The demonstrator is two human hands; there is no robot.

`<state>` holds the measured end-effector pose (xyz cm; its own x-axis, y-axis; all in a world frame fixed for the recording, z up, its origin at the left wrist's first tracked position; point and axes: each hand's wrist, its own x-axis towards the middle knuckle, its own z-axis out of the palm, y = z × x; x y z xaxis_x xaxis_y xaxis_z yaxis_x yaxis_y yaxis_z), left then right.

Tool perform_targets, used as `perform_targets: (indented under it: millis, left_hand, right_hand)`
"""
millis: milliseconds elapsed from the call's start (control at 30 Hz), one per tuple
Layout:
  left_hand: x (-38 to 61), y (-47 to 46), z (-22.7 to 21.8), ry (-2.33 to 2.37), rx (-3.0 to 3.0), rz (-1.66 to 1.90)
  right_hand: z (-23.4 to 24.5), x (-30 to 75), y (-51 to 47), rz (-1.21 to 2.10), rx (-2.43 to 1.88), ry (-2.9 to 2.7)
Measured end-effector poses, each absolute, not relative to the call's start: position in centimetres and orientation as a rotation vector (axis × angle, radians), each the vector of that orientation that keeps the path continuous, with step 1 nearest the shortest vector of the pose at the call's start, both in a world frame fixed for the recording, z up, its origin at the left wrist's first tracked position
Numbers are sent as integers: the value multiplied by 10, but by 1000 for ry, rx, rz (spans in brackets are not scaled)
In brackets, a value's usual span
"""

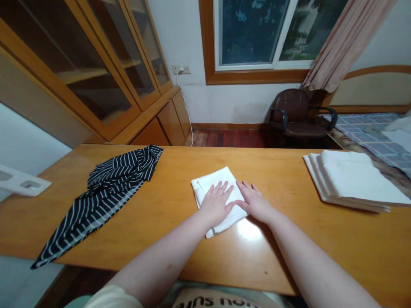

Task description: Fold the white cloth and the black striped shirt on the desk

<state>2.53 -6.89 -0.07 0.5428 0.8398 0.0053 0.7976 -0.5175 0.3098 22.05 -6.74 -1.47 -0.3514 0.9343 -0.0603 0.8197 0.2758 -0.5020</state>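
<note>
A folded white cloth [221, 176] lies flat in the middle of the wooden table, turned at a slight angle. My left hand [216, 205] rests palm down on it with the fingers spread. On the cloth's right edge lies my right hand [253, 200], its fingers stretched out and its thumb close to the left thumb. Neither hand grips anything. Part of the cloth is hidden under both hands.
A crumpled black-and-white striped garment [109, 188] lies on the table [160, 239] at left. Folded white cloths [349, 175] are stacked at right. A white plastic piece [25, 182] juts in at far left. Beyond stand a glass-door cabinet [138, 102] and an armchair [293, 111].
</note>
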Motion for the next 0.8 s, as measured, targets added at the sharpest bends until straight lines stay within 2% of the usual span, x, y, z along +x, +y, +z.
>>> perform_targets:
  millis: [200,333,500,800]
  left_hand:
    - [-15,-52,-5,1626,2436,178]
    - [-26,-37,-4,1773,2328,198]
    - [-26,-34,-5,1883,2285,352]
    - [-49,-9,-13,1788,2018,717]
  right_hand:
    - [-10,214,-73,680,-1733,-2363]
    - [-3,205,-80,482,-1637,-2419]
    - [17,196,-94,619,-1150,-2665]
    - [11,186,-93,537,-1164,-2674]
